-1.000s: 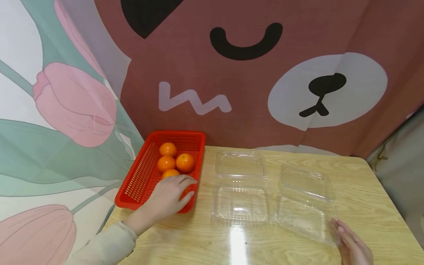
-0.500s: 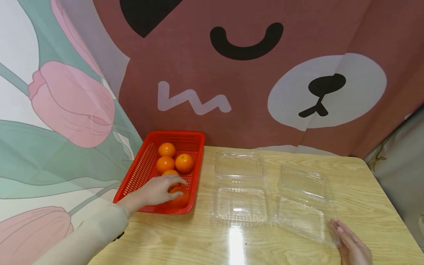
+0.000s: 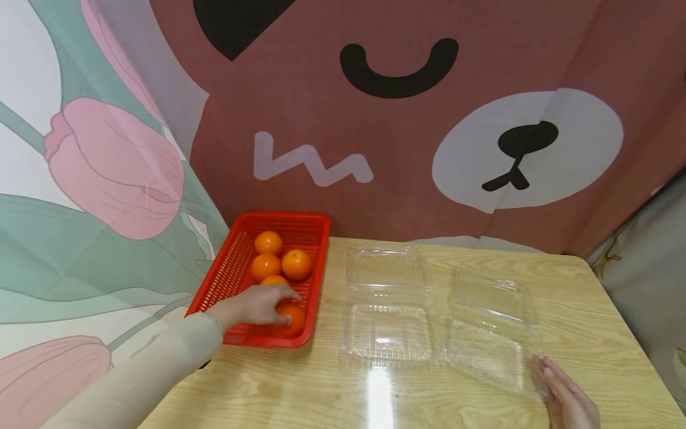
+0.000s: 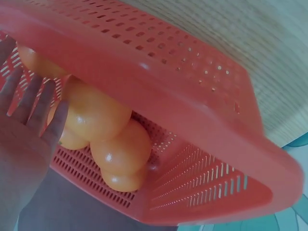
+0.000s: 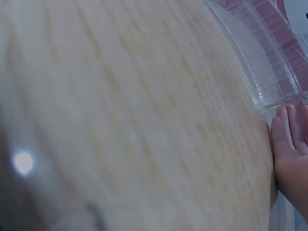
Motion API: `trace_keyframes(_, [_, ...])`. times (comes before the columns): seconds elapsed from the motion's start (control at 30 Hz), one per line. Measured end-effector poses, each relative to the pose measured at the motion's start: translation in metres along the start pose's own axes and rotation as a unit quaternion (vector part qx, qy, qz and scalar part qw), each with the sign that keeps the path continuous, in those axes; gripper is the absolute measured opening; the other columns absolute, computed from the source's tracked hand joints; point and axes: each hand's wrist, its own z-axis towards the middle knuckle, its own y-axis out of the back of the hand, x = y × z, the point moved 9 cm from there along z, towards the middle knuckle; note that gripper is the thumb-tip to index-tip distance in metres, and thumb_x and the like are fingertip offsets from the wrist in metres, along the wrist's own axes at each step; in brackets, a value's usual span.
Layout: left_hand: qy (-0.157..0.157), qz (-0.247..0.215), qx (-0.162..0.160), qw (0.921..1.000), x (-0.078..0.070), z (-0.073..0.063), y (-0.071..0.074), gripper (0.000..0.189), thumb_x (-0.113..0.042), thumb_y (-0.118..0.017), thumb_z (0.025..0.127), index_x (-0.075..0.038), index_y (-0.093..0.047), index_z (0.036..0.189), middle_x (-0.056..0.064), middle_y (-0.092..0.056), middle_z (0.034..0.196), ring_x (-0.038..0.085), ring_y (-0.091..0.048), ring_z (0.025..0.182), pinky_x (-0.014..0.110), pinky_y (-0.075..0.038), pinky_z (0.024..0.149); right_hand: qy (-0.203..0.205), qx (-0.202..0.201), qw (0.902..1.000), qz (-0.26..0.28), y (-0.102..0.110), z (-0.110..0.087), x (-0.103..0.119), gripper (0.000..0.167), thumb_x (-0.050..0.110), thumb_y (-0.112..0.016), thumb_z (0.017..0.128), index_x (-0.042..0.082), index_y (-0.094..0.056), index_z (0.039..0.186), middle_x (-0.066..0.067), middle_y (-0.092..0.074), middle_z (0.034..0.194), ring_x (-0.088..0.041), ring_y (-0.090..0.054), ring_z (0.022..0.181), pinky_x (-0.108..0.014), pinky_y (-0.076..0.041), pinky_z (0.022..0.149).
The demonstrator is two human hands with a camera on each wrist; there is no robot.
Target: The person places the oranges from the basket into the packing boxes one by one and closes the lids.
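My left hand reaches into the red plastic basket, over the orange nearest the front, thumb against its side. In the left wrist view, the fingers of that hand are spread and fairly straight, beside the oranges. Several more oranges lie further back in the basket. At the right, my right hand rests with straight fingers against the edge of a clear hinged container. The right wrist view shows its fingertips touching the container's rim.
A second clear container lies with its lid laid back, between the basket and the right-hand container. All stand on a wood-grain table. A printed curtain hangs behind the table's back edge.
My left hand has shifted left and slightly down within the basket, uncovering more of the front orange. Its thumb now rests lower on that orange. The right hand stays at the container.
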Motion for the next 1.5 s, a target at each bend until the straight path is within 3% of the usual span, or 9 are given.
trace_keyframes(0.17, [0.011,0.012,0.031,0.9994,-0.002,0.004,-0.011,0.049,-0.027,-0.081,0.083,-0.015,-0.066,0.128,0.002,-0.062,0.126,0.022,-0.055,0.117,0.044,-0.044,0.102,0.002,0.009,0.9999,0.006,-0.001,-0.001,0.000,0.020,0.010,-0.063,0.097,0.025,-0.077,0.099,0.009,-0.072,0.104,-0.001,-0.067,0.097,-0.015,-0.051,0.082])
trace_keyframes(0.33, [0.035,0.001,0.057,0.9977,-0.003,0.004,-0.019,0.052,-0.027,-0.082,0.080,-0.016,-0.065,0.128,0.000,-0.063,0.122,0.019,-0.057,0.106,0.043,-0.046,0.099,0.013,0.033,0.9993,0.009,-0.004,-0.003,0.002,0.024,0.008,-0.059,0.099,0.024,-0.077,0.101,0.007,-0.072,0.107,-0.002,-0.067,0.099,-0.016,-0.051,0.084])
trace_keyframes(0.53, [0.052,0.007,0.064,0.9965,-0.001,0.003,-0.024,0.056,-0.024,-0.085,0.077,-0.019,-0.064,0.129,-0.004,-0.063,0.120,0.016,-0.056,0.103,0.040,-0.046,0.099,0.013,0.033,0.9994,0.002,-0.004,-0.003,0.001,0.022,0.009,-0.061,0.098,0.025,-0.076,0.101,0.007,-0.072,0.107,-0.003,-0.067,0.099,-0.017,-0.052,0.084])
trace_keyframes(0.87, [0.039,-0.003,0.061,0.9974,-0.004,0.002,-0.022,0.057,-0.022,-0.086,0.076,-0.015,-0.064,0.129,-0.001,-0.063,0.121,0.019,-0.057,0.105,0.042,-0.046,0.099,0.021,0.029,0.9994,0.000,-0.004,-0.004,0.002,0.023,0.009,-0.061,0.098,0.025,-0.077,0.102,0.007,-0.072,0.106,-0.002,-0.067,0.098,-0.016,-0.051,0.083])
trace_keyframes(1.1, [0.026,-0.008,0.041,0.9988,-0.002,0.000,-0.020,0.059,-0.026,-0.086,0.077,-0.014,-0.063,0.130,-0.002,-0.064,0.121,0.019,-0.058,0.105,0.043,-0.047,0.098,0.026,0.034,0.9989,0.020,-0.005,-0.004,0.003,0.027,0.005,-0.057,0.100,0.022,-0.077,0.102,0.005,-0.073,0.106,-0.004,-0.068,0.099,-0.016,-0.052,0.083])
trace_keyframes(1.37, [0.030,-0.018,0.015,0.9993,0.006,-0.003,-0.015,0.062,-0.034,-0.084,0.078,-0.016,-0.062,0.133,-0.003,-0.063,0.124,0.019,-0.057,0.108,0.043,-0.047,0.098,-0.002,-0.033,0.9994,0.012,0.002,0.000,0.000,0.020,0.009,-0.066,0.095,0.026,-0.077,0.095,0.008,-0.073,0.101,-0.001,-0.068,0.094,-0.016,-0.052,0.082])
trace_keyframes(1.5, [0.034,-0.034,0.003,0.9988,0.008,-0.008,-0.010,0.063,-0.036,-0.084,0.078,-0.016,-0.061,0.134,-0.002,-0.061,0.127,0.021,-0.056,0.110,0.046,-0.047,0.098,0.000,-0.027,0.9996,0.010,0.001,0.000,0.001,0.020,0.009,-0.065,0.096,0.026,-0.077,0.096,0.008,-0.073,0.102,-0.001,-0.068,0.095,-0.015,-0.051,0.083])
